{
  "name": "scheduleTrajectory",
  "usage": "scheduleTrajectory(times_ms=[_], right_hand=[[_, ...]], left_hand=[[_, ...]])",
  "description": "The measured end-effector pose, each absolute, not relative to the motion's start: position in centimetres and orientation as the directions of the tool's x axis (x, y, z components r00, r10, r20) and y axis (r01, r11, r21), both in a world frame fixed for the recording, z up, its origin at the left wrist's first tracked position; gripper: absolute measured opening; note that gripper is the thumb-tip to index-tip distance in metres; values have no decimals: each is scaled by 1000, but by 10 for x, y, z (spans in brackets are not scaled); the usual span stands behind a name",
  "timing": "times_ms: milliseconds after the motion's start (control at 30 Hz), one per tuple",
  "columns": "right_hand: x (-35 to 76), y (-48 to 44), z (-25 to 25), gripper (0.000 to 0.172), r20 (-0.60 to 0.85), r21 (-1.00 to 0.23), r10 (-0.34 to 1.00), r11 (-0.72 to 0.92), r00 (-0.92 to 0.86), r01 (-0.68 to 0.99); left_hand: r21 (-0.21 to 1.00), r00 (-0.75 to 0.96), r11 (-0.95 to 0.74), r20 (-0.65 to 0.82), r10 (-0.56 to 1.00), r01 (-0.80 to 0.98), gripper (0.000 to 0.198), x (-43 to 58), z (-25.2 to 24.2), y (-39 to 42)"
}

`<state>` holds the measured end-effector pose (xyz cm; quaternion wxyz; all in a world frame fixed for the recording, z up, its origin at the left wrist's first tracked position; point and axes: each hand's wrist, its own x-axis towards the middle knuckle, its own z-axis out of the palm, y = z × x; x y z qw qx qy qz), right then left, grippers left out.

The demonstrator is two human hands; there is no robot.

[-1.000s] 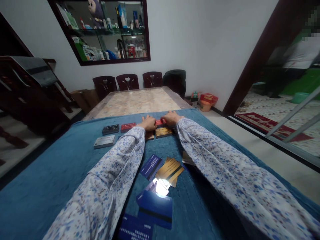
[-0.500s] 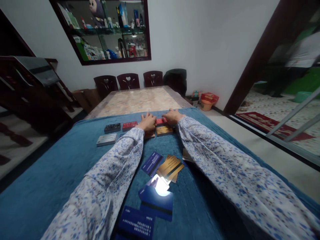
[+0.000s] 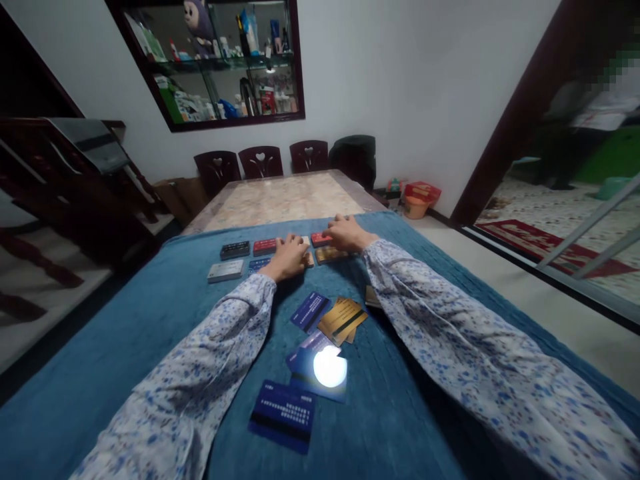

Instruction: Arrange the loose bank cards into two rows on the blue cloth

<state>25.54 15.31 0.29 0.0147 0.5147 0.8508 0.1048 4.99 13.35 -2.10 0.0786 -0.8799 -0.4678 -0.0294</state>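
Observation:
Two rows of card stacks lie at the far end of the blue cloth (image 3: 165,333). My left hand (image 3: 289,259) is over the middle stacks with its fingers spread, partly hiding a pale stack (image 3: 305,240) and an orange-brown stack (image 3: 309,260). My right hand (image 3: 347,233) has its thumb and curled fingers at the right end of a red card stack (image 3: 319,239). Below that hand sits a gold stack (image 3: 327,255). To the left are a black stack (image 3: 235,249), another red stack (image 3: 264,247), a silver stack (image 3: 226,271) and a blue stack (image 3: 258,265).
Nearer me lie loose blue cards (image 3: 283,415) and fanned gold cards (image 3: 344,320), with bright glare on one blue card. A pale card pile (image 3: 371,297) shows beside my right sleeve. Chairs (image 3: 260,162) stand behind the table (image 3: 290,193). A person is beyond the doorway.
My left hand has moved left and nearer me, away from the right-hand red stack, uncovering part of the pale stack. My right hand stays by the red stack. The view has shifted slightly.

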Motion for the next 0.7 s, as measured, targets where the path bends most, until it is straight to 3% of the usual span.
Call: scheduleTrajectory(times_ms=[267, 700], right_hand=[[243, 112, -1, 35, 106, 139, 848, 504, -519, 852], [225, 65, -6, 39, 1, 16, 810, 587, -587, 810]], left_hand=[[-63, 602, -600, 143, 786, 798, 28, 28, -26, 93], [1, 643, -650, 143, 752, 760, 30, 14, -39, 31]])
